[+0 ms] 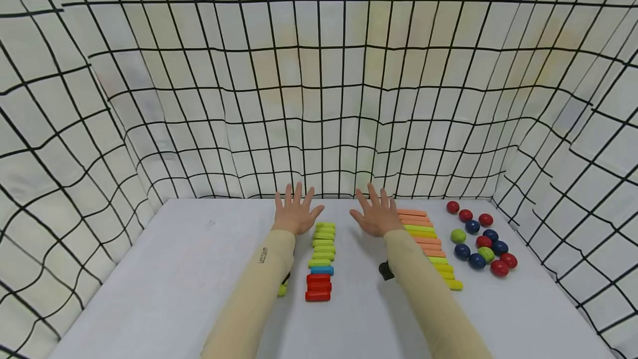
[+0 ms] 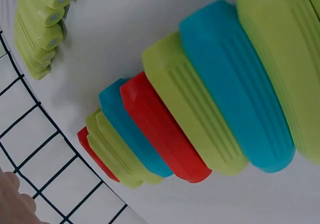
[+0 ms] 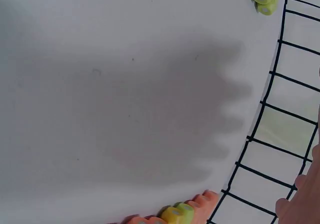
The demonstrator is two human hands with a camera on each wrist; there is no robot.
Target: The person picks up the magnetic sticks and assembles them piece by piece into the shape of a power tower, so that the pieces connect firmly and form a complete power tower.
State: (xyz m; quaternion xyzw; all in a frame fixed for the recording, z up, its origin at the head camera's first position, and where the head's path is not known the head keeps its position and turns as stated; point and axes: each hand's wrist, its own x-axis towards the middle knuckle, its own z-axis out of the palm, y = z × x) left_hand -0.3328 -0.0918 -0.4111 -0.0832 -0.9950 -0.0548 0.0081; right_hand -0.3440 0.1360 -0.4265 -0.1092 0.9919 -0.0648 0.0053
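A person's left hand [image 1: 293, 216] and right hand [image 1: 375, 216] are both hovering over a white tabletop [image 1: 149, 292], palms facing down and fingers spreading wide, the 2 thumbs pointing towards each other. Between the 2 forearms, a row of short yellow-green plastic bars [image 1: 323, 249] is lying side by side, with 1 blue plastic bar [image 1: 322, 270] and 3 red plastic bars [image 1: 319, 287] forming its near end; its far end is sitting just beside the left hand. Beneath the left cream sleeve [image 1: 249, 298], a row of ridged red, blue and yellow-green bars [image 2: 165, 126] is stretching across the table; the sleeve is hiding most of it from the head camera, while the left wrist camera is showing it closely. Just beyond the right hand, a row of orange, yellow-green and yellow bars [image 1: 423, 241] is running towards the person, partly passing behind the right cream sleeve [image 1: 433, 298]. Farther right, 13 small red, dark blue and green balls [image 1: 483, 242] are lying in a loose cluster. The right wrist camera is catching a soft hand shadow [image 3: 165, 114] on the table. Black square-mesh netting [image 1: 319, 0] is standing around the back and sides before white sheeting [image 1: 331, 24].
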